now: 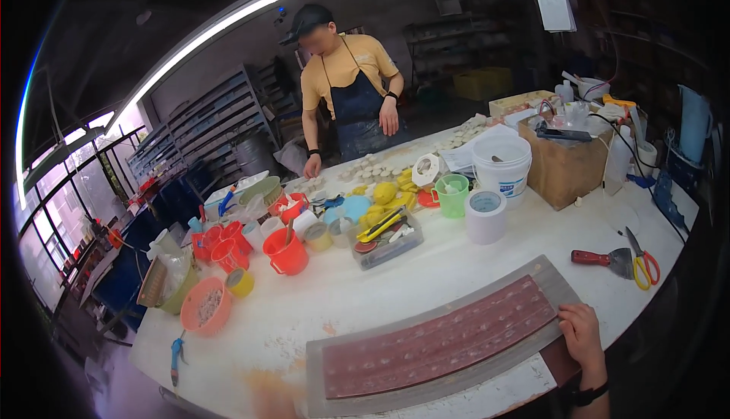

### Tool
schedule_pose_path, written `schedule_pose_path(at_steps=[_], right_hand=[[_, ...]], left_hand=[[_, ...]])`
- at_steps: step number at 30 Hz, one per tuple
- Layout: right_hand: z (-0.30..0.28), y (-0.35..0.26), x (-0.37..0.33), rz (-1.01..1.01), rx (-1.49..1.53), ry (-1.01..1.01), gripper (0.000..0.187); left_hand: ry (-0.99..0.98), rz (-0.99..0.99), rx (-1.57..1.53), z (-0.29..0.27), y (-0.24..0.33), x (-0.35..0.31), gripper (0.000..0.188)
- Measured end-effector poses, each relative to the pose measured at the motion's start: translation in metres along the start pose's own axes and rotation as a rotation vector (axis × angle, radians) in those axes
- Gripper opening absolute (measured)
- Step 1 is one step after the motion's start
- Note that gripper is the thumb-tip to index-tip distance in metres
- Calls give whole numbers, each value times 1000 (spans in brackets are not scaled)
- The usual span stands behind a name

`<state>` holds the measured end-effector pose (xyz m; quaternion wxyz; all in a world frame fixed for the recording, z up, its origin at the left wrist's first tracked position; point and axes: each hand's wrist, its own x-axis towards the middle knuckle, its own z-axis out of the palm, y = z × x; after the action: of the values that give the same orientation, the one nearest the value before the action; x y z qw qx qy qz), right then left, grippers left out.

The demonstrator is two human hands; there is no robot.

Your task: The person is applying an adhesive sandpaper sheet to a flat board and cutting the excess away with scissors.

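Note:
A long dark-red slab (437,337) with rows of shallow pale marks lies on a larger grey board (553,276) at the table's near edge. At the board's right end is my right hand (582,334), its fingers curled over the edge. A dark brown flat piece (560,363) shows beside that hand, partly under the board. Near the board's lower left corner, my left hand (270,393) is badly smeared by motion, so its fingers and anything in them cannot be made out.
A scraper (604,261) and scissors (645,259) lie to the right. Across the white table (266,305) stand red cups (285,252), a tool tray (386,240), a tape roll (486,217), a white bucket (502,164) and a cardboard box (563,160). Another person (350,84) stands opposite.

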<state>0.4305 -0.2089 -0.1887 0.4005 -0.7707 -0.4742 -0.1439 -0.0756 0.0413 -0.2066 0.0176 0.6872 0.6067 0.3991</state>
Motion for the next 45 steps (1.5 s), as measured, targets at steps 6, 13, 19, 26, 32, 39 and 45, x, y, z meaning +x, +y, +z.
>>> schedule_pose_path(at_steps=[6, 13, 19, 26, 32, 39, 45], right_hand=[[1, 4, -1, 9, 12, -16, 18], [-1, 2, 0, -73, -137, 43, 25], [-5, -1, -4, -42, -119, 45, 24], [-3, 1, -3, -17, -114, -27, 24], [-6, -2, 2, -9, -131, -42, 23], [0, -2, 4, -1, -136, -87, 22], [-4, -3, 1, -10, -135, -82, 21]], left_hand=[[-16, -20, 3, 1, -3, -1, 37], [-26, -23, 0, 1, -3, -1, 36], [-8, -18, -14, -1, -3, -3, 36], [-37, -41, 13, -1, -7, -4, 36], [7, -69, -4, 3, 6, -1, 28], [31, -13, -14, 11, -8, -3, 27], [22, -6, -18, 6, -7, -5, 26]])
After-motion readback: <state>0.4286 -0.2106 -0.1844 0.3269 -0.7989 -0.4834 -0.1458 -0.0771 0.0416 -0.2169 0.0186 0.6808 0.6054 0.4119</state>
